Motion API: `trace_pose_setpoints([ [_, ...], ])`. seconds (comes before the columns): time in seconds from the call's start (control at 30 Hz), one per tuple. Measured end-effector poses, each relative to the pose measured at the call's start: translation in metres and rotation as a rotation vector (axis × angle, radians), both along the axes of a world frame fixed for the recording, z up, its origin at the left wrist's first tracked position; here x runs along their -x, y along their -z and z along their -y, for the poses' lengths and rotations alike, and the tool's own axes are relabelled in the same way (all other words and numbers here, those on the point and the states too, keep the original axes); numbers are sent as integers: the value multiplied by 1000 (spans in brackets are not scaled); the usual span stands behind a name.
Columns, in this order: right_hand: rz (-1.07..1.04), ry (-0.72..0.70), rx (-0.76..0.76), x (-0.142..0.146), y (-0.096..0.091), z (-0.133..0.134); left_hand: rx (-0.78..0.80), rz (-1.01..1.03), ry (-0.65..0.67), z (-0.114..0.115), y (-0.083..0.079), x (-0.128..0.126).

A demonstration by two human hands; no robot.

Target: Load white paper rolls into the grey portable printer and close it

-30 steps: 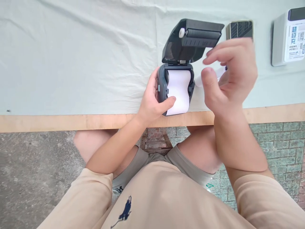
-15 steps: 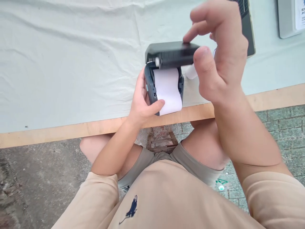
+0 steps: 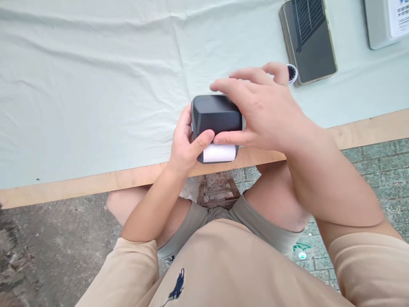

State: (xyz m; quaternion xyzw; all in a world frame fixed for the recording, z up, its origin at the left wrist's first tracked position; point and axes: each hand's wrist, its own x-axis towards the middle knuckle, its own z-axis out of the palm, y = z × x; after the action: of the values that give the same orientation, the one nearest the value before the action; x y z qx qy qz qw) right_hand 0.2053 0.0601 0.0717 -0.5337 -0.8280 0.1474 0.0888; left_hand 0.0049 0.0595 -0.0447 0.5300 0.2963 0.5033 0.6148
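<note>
A small black receipt printer [image 3: 217, 113] lies between my hands at the table's front edge, its lid down. White paper [image 3: 220, 152] sticks out below the front edge of the lid. My left hand [image 3: 188, 143] grips the left side, thumb on the front of the lid beside the paper. My right hand [image 3: 262, 108] is around the right side of the printer, with its thumb at the lid's front edge and its fingers reaching over the back. The right palm hides the printer's right edge.
A pale cloth [image 3: 96, 85] covers the table, which has a bare wooden edge [image 3: 128, 179]. Right of centre lies a dark phone [image 3: 315, 51] with a glossy screen. A small white-rimmed round thing [image 3: 292, 73] sits near it, partly hidden. A grey box-like object [image 3: 380, 25] stands at upper right.
The raised printer lid has come down over the paper roll. My right hand has moved down and left with it. The printer sits slightly lower in view.
</note>
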Motion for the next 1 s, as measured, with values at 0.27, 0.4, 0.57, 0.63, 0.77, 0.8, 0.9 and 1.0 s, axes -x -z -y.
trace_pose_setpoints([
  [0.27, -38, 10, -43, -2, 9, -6, 143, 117, -4, 2, -14, -4],
  [0.4, -170, -86, -236, -14, 14, -3, 162, 152, -67, 2, -19, -9],
  [0.57, -152, -179, -194, -20, 10, 2, 140, 131, -76, 0, -13, -10],
  [0.63, -125, -162, -180, -19, 6, 2, 157, 125, -76, -1, -9, -10],
  [0.77, -201, 87, -396, -11, -2, 3, 195, 149, -139, -4, -6, -10],
  [0.8, -248, 172, -460, -9, -4, 4, 205, 163, -155, -4, -7, -10],
  [0.9, -261, 196, -464, -3, -8, 6, 243, 188, -85, -4, -12, -9],
  [1.0, -84, 71, -327, 1, -11, 8, 178, 177, -21, -3, -14, -9],
])
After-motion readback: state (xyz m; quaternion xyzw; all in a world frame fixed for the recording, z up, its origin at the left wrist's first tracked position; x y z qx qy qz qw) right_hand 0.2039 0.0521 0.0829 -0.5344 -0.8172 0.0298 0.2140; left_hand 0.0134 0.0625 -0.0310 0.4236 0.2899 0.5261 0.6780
